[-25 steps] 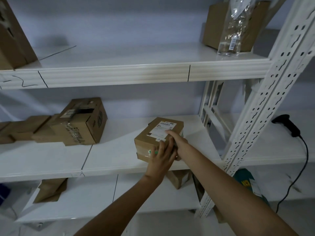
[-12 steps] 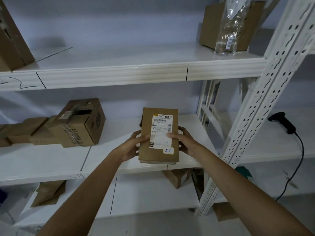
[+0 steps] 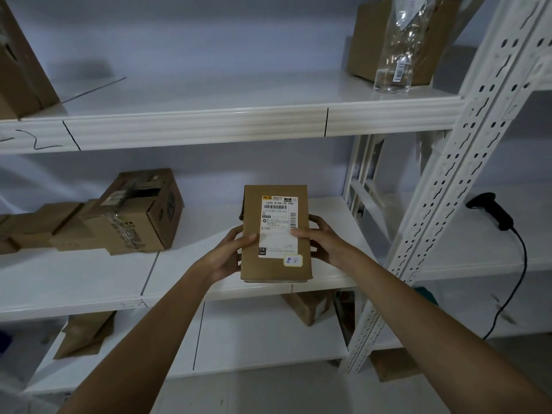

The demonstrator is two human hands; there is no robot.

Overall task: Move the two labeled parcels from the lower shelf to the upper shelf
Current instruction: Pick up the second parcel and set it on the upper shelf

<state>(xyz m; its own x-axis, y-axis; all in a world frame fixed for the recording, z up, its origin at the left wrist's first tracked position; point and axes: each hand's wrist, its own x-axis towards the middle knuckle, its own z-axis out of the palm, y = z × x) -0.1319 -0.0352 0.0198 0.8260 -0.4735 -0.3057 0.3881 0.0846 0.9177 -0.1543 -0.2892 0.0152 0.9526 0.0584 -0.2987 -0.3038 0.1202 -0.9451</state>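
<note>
We hold the parcel (image 3: 276, 234) upright in front of the lower shelf (image 3: 89, 282), its long axis running top to bottom and its white label (image 3: 279, 227) facing us, print the right way up. Our left hand (image 3: 227, 258) grips the parcel's left edge, thumb on the front; our right hand (image 3: 324, 242) clasps the right edge, thumb on the label (both closed firmly on the cardboard). The parcel's bottom edge sits level with the lower shelf's front lip. Above the parcel, the upper shelf (image 3: 209, 124) lies bare across its middle. Left of the parcel, a bigger box (image 3: 131, 213) lies on the lower shelf, well apart.
</note>
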